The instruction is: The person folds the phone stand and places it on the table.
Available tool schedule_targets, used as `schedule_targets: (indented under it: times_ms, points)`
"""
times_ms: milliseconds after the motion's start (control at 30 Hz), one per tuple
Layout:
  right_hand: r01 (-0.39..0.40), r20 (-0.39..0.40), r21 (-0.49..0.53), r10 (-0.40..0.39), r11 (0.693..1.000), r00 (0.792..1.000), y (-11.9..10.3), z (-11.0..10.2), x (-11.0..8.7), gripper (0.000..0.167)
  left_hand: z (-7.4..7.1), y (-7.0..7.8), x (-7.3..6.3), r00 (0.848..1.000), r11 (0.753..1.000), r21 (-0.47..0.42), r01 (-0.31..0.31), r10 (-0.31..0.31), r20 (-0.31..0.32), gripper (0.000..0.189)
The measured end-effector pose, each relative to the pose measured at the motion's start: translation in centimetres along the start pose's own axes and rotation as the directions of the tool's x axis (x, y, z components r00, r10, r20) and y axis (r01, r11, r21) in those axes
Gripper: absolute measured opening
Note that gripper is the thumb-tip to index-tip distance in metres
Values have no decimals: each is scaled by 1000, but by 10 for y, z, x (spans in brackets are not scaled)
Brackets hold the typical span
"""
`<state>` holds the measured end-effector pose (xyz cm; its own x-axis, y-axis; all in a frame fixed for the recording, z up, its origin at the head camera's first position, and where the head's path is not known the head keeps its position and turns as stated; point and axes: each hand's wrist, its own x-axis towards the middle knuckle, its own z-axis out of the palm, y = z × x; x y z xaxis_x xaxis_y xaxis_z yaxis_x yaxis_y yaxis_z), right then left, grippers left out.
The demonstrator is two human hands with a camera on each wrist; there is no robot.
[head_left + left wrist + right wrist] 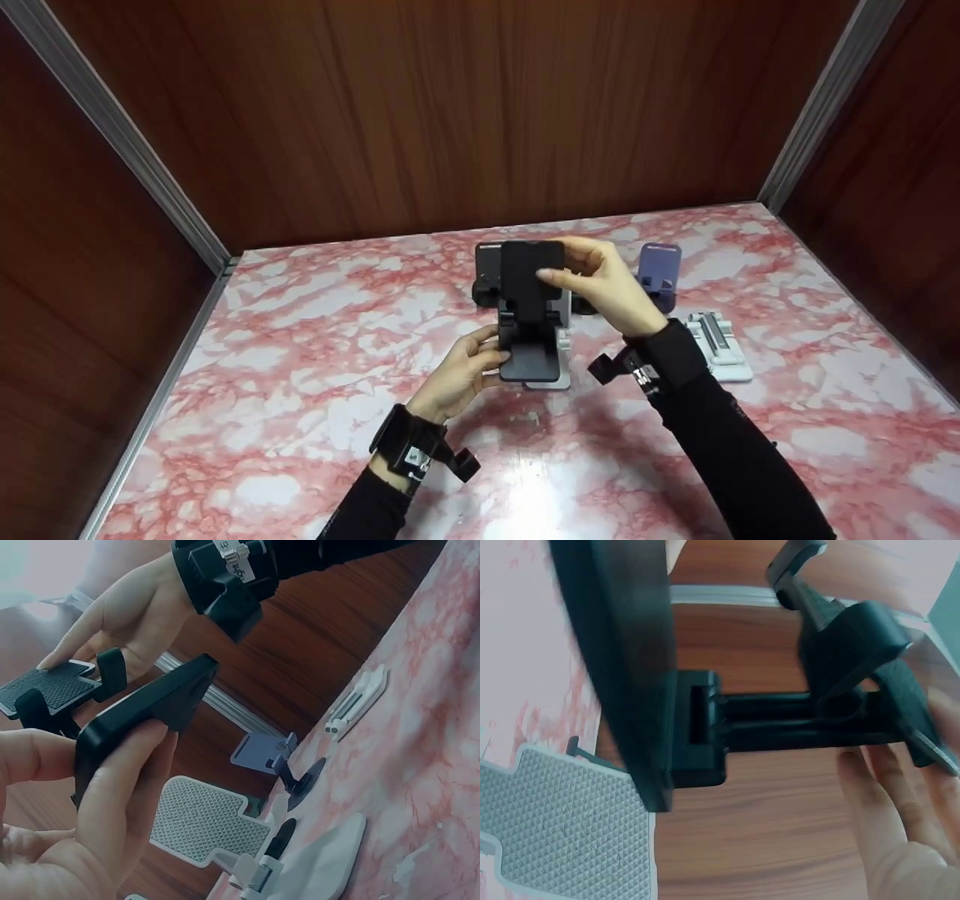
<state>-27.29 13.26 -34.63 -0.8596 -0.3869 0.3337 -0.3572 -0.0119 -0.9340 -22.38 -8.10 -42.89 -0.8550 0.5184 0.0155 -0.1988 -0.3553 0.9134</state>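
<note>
A black folding phone stand [529, 364] is held up off the table between both hands, its hinged arm extended. My left hand [463, 371] grips the flat base at its left edge, thumb and fingers on opposite faces. The right hand [611, 289] pinches the upper plate, thumb on the front and fingers behind. In the left wrist view, the textured plate [49, 690] tilts away from the base. The right wrist view shows the double-bar arm [769, 720] joining base and plate. Behind it stands a white phone stand [210, 821], mostly hidden in the head view.
Another black stand [487, 264] is behind the held one. To the right are a purple stand [660, 262] and a white stand folded flat [727, 367]. Wood-grain panels [420, 112] enclose the red-and-white marbled table [300, 420].
</note>
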Motion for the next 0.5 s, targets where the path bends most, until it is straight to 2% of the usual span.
schedule_targets:
  times_ms: [133,500]
  points:
    - [12,70,-2,-12,1000,997,-1,1,3,42,0,2,0,1000,1000,-5,-4,4,-7,48]
    - [1,87,-81,6,997,996,-3,3,8,41,0,4,-2,1000,1000,-1,-6,6,-28,48]
